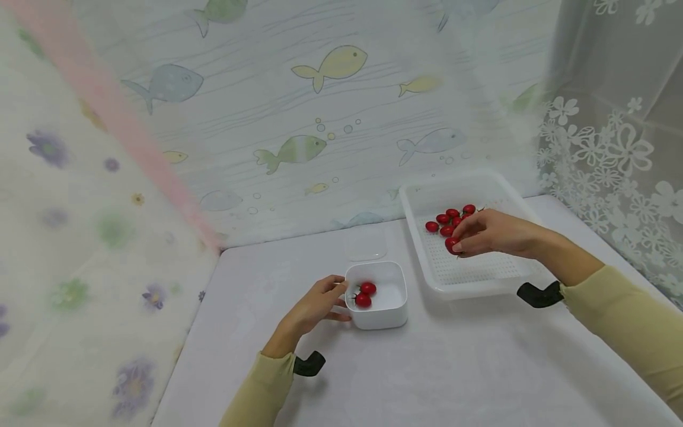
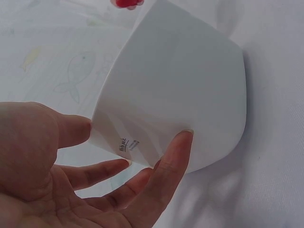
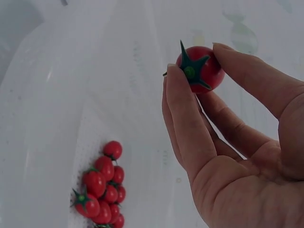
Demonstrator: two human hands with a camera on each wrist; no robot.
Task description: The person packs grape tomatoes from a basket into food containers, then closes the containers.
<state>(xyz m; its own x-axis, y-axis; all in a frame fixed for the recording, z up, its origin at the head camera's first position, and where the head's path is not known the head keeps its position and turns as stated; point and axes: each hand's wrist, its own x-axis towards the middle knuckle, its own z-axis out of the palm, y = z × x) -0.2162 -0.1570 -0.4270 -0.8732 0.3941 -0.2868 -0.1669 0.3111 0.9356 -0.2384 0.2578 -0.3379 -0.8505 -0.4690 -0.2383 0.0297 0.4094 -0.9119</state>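
My right hand [image 1: 493, 232] pinches a cherry tomato [image 3: 204, 69] with a green star-shaped stem, between thumb and fingertips. It is above the white perforated basket [image 1: 443, 290], where several more cherry tomatoes [image 3: 99, 187] lie in a cluster. To the left, my left hand [image 1: 316, 303] rests its fingertips against the side of a small white square container [image 1: 380, 320], fingers spread. Two cherry tomatoes [image 1: 363, 300] sit inside that container, toward its left wall. In the left wrist view the fingertips touch the container's smooth outer wall [image 2: 185, 85], beside small printed lettering.
A clear flat lid [image 1: 366, 245] lies on the white tablecloth [image 1: 443, 373] just behind the container. A fish-print curtain [image 1: 288, 107] hangs along the back, a floral cloth [image 1: 80, 237] on the left and a lace curtain [image 1: 613, 148] on the right.
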